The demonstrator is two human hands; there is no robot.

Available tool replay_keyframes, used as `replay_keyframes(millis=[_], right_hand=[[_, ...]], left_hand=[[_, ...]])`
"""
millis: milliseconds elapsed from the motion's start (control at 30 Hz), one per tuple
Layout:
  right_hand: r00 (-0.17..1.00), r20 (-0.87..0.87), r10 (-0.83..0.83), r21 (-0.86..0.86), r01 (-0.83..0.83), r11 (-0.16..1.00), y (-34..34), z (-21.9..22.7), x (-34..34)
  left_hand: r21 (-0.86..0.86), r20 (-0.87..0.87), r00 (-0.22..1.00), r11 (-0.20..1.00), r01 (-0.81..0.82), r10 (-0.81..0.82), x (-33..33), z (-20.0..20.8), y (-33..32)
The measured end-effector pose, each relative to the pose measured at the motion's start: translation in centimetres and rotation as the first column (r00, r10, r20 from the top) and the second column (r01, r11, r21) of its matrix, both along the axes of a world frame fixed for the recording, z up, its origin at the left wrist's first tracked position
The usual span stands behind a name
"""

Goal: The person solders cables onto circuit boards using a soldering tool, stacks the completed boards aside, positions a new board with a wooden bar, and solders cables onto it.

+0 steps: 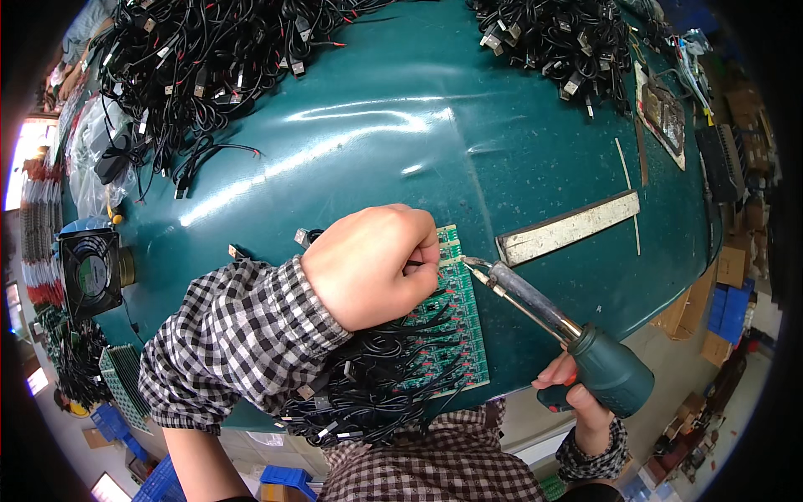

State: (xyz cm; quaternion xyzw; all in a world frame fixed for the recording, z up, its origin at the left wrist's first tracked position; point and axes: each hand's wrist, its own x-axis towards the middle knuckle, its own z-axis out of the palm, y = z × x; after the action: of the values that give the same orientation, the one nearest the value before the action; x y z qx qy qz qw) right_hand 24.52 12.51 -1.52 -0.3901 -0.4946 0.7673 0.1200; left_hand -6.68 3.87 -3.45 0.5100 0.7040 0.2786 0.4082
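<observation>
My left hand [376, 263] is closed in a pinch over the upper part of a green circuit board panel [473, 335]. A bit of black cable shows between its fingers; the thumb and fingers hide most of it. In my right hand [585, 402] is a dark green soldering gun [615, 372]. Its thin tip touches or nearly touches the panel's right edge, close to my left fingertips. Black USB cables [368, 381] lie in a bundle below my left wrist, several with their ends on rows of the panel.
Large heaps of black USB cables [209, 58] fill the back left, with another heap [556, 50] at the back right. A worn white bar [573, 226] lies right of the panel. A small black fan [89, 274] stands at the left edge, and a stained tray [661, 113] at the far right.
</observation>
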Motion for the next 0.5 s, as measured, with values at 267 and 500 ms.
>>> replay_keyframes(millis=[267, 500], right_hand=[[0.999, 0.027, 0.029, 0.066, -0.030, 0.997, -0.01, -0.33, 0.25], [0.999, 0.034, -0.010, 0.036, 0.009, 0.999, -0.26, -0.11, 0.27]], left_hand=[[-0.004, -0.015, 0.999, 0.999, 0.048, -0.048, -0.43, -0.27, -0.02], [-0.021, 0.009, 0.998, 0.998, 0.057, -0.057, -0.57, -0.25, 0.05]])
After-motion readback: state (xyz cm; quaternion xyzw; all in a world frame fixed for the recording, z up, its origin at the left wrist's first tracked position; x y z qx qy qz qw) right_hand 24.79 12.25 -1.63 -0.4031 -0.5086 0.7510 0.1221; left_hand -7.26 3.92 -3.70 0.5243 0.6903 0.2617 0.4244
